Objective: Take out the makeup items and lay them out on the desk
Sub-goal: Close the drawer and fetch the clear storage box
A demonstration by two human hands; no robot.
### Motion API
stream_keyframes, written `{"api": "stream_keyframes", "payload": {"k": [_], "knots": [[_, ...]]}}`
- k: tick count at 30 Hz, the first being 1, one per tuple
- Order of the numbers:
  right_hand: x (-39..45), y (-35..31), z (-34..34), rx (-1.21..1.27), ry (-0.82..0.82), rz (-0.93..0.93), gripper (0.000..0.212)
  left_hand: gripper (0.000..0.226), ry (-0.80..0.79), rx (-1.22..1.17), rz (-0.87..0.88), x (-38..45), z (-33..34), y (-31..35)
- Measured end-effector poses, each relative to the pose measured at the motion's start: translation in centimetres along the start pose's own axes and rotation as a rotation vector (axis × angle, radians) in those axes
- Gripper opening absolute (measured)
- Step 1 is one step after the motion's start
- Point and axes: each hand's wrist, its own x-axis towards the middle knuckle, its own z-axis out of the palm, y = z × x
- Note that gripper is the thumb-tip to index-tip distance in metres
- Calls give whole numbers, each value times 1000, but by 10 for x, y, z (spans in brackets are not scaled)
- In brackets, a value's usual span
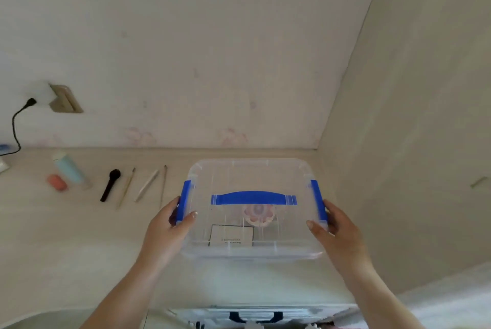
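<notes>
On the pale wooden desk (79, 235), both hands gripped a clear plastic box (252, 222): left hand (170, 225) and right hand (332, 227) pinching its blue side latches (184, 201); flipping both together would free the lid evenly.

A single head-worn camera looks forward and down, close over the desk (66, 235), facing the room's wall corner (318, 146).

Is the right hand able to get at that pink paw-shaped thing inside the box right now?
Probably not: the closed lid covers the pink paw-shaped item, and the right hand grips the blue latch.
</notes>
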Motion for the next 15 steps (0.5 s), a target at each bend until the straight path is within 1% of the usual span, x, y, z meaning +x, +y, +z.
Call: {"api": "stream_keyframes", "payload": {"k": [3, 4, 9, 15], "knots": [[23, -7, 12, 19, 32, 23, 50, 13, -36, 33, 28, 33, 4, 8], [29, -8, 14, 24, 34, 33, 50, 11, -45, 39, 34, 40, 6, 10], [62, -18, 20, 27, 38, 51, 53, 11, -38, 74, 23, 73, 16, 17], [87, -24, 18, 23, 4, 73, 52, 16, -6, 77, -20, 91, 28, 18]]}}
